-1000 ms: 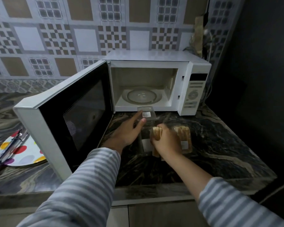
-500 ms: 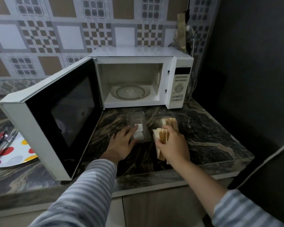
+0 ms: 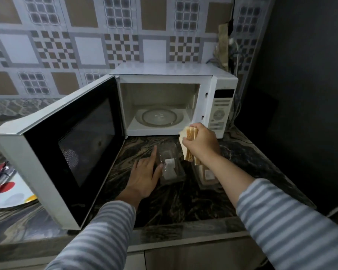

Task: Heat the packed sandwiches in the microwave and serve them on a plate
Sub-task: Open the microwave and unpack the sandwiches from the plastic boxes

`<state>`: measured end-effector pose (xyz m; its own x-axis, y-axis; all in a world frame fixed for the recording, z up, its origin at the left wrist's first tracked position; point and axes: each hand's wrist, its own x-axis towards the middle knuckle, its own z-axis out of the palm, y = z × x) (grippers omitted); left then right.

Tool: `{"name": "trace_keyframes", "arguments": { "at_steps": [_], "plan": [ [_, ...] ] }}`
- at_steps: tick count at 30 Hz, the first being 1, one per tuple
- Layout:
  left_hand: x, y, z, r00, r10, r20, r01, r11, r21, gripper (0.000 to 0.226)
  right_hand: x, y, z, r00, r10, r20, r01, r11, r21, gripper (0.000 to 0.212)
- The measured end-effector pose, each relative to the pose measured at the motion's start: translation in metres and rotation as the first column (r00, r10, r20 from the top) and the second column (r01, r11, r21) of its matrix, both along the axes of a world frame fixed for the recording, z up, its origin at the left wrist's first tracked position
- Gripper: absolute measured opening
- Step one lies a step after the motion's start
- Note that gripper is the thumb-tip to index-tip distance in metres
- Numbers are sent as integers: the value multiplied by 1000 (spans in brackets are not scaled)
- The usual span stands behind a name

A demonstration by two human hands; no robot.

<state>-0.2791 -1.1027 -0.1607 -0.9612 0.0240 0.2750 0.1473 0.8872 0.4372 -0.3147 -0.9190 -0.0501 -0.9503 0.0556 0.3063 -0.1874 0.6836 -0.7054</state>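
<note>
R hand [image 3: 200,142] grips unwrapped sandwich [image 3: 188,140] raised near open microwave [image 3: 164,106], prob. for loading; L hand [image 3: 144,175], fingers flat, steadies empty pack [image 3: 170,168] on counter [image 3: 242,156].

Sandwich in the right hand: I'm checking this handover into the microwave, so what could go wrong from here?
The stacked white-bread sandwich hangs unwrapped from the right hand's grip near the white microwave's open front; slices could slide apart or catch the lower edge. The left hand rests by the empty clear plastic pack, which could get knocked along the dark marble counter.
</note>
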Motion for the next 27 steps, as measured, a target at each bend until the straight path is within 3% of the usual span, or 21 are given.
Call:
{"name": "trace_keyframes", "arguments": {
  "at_steps": [8,13,16,21,23,27],
  "plan": [
    [-56,-20,10,985,135,-106,-114,977,179,46,-97,-23,22,995,86,41,-88,995,46,42],
    [-91,-40,-6,990,123,-63,-126,991,-45,45,-166,-50,18,989,134,69,-138,989,50,37],
    [-100,-45,-24,990,127,65,-113,976,-184,53,-201,-71,8,986,151,71,-156,984,81,41],
    [-104,-47,-35,986,143,83,-119,964,-239,56,-249,-109,-5,975,116,188,-138,985,106,38],
    [-104,-49,-35,987,137,80,-114,965,-237,56,-267,-123,-9,962,147,230,-151,988,4,33],
    [-106,-50,-35,987,130,99,-104,968,-228,58,-286,-144,-17,948,269,173,-282,958,56,42]
  ]
}}
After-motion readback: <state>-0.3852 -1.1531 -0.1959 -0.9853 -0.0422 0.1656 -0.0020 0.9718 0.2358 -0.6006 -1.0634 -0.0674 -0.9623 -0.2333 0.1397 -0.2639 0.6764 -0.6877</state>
